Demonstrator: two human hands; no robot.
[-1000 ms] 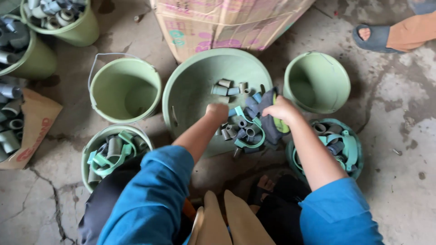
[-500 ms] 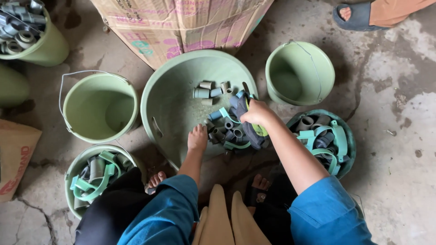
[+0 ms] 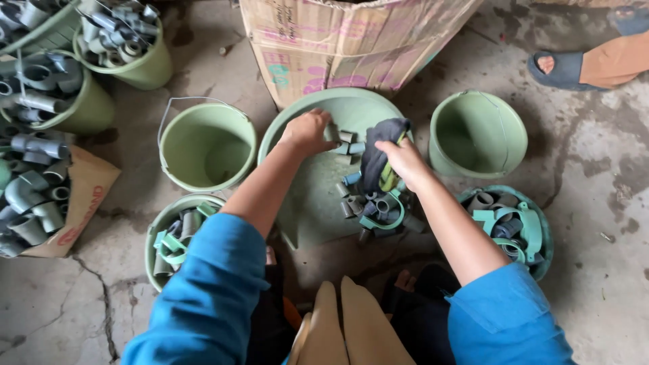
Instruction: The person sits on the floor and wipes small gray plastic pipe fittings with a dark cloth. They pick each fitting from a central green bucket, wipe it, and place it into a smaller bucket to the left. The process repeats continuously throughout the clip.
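Note:
A wide pale-green basin [image 3: 304,203] sits in front of me with several short grey pipe fittings [image 3: 362,203] and a green ring clamp [image 3: 389,220] inside. My left hand [image 3: 307,132] reaches to the basin's far side, fingers closed around a grey fitting [image 3: 332,133]. Over the pile my right hand [image 3: 403,161] grips a dark cloth [image 3: 378,145] with a bit of green-yellow showing. Both arms wear blue sleeves.
Empty green buckets stand at left [image 3: 206,145] and right [image 3: 478,133]. Two buckets with fittings and green clamps sit near my knees [image 3: 177,236] [image 3: 510,223]. A cardboard box [image 3: 351,40] stands behind the basin. Bins of grey fittings [image 3: 40,101] are at far left. Another person's sandalled foot [image 3: 568,67] is at top right.
My left hand moved from the basin's near side up to its far side and closed on a fitting. The right hand lifted the dark cloth slightly. The view shifted.

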